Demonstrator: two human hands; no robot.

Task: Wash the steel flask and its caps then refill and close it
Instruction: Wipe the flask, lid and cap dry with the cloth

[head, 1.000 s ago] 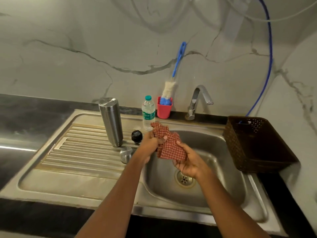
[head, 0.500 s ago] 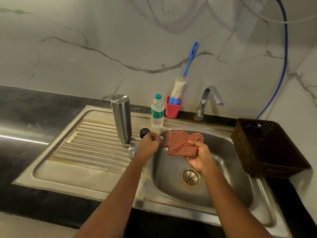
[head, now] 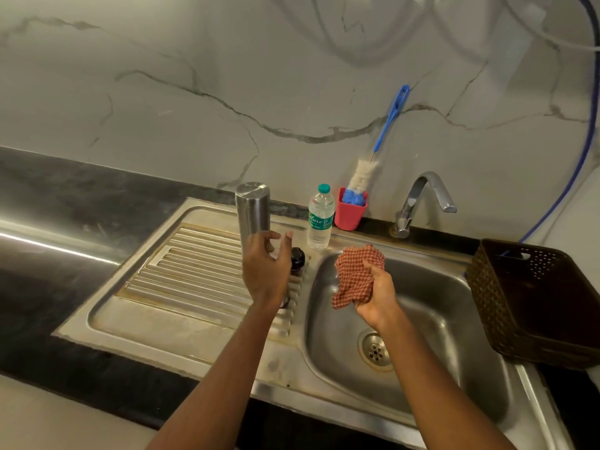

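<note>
1. Left hand [head: 266,271] has let go of the cloth it was helping hold half a second ago and moved up toward the steel flask [head: 252,216]. Its fingers are spread wide and gripping nothing. It's blurry, so I can't tell if it's touching the flask.
2. Flask stands upright on the ribbed drainboard [head: 194,280], a bit left of frame centre. Its lower part is hidden behind that hand.
3. Black cap [head: 297,258] sits on the drainboard just right of the left hand, between the flask and the sink bowl [head: 438,303].
4. Right hand [head: 376,293] has the red checked cloth [head: 355,274] all to itself now. The fingers are curled round it, and it's bunched up over the left side of the bowl, right of centre.
5. Along the back ledge there's a plastic water bottle [head: 320,219] with a green top, near the flask's right. Just beside that is a red cup [head: 350,216] holding a blue-handled bottle brush [head: 363,172] that leans on the marble wall. The tap [head: 422,199] is further right.
6. Brown perforated basket [head: 535,303] sits at the right edge, and a blue hose [head: 581,157] runs down the wall in the upper right corner.
</note>
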